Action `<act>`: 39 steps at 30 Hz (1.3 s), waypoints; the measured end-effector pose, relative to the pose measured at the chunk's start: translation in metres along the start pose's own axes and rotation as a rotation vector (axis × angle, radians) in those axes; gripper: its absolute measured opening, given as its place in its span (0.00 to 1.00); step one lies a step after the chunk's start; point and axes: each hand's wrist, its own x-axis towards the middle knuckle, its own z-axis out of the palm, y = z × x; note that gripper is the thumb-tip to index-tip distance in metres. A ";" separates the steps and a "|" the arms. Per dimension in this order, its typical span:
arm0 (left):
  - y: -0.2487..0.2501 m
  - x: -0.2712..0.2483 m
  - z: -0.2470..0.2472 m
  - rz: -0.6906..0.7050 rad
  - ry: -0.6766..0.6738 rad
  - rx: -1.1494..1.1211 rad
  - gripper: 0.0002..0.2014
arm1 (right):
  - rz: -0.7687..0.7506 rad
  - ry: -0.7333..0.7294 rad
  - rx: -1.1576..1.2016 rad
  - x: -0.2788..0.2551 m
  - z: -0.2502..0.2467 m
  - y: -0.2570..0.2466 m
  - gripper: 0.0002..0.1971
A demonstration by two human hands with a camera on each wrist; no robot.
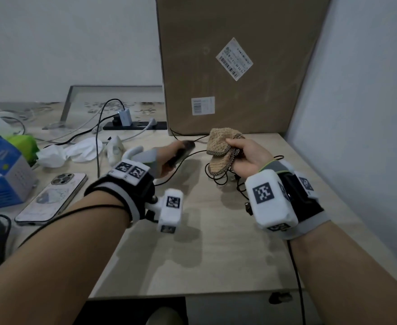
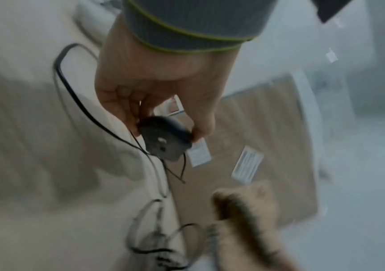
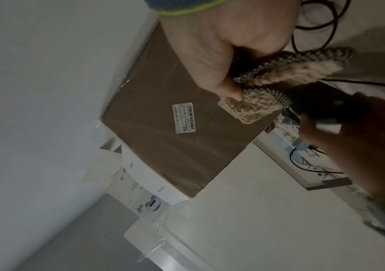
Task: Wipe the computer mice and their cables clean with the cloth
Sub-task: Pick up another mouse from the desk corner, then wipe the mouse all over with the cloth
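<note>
My left hand (image 1: 169, 158) holds a black computer mouse (image 1: 182, 152) lifted off the desk; in the left wrist view the mouse (image 2: 163, 139) is pinched between thumb and fingers of that hand (image 2: 161, 102), its underside showing. Its black cable (image 1: 223, 177) trails down and lies in loose coils on the desk under my right hand. My right hand (image 1: 246, 156) grips a bunched beige cloth (image 1: 221, 148) with a dark knitted edge, just right of the mouse and apart from it. In the right wrist view the cloth (image 3: 279, 80) sits beside the dark mouse (image 3: 319, 102).
A tall cardboard box (image 1: 235, 62) stands at the back of the wooden desk (image 1: 216, 242). To the left lie a phone (image 1: 52, 198), a white crumpled tissue (image 1: 71, 151), a blue box (image 1: 3, 170), a power strip (image 1: 134, 125) and other cables. A wall (image 1: 368, 113) borders the right side.
</note>
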 end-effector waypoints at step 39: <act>-0.034 -0.019 0.038 0.109 -0.445 -0.875 0.14 | -0.388 0.066 -0.197 0.033 -0.028 0.027 0.15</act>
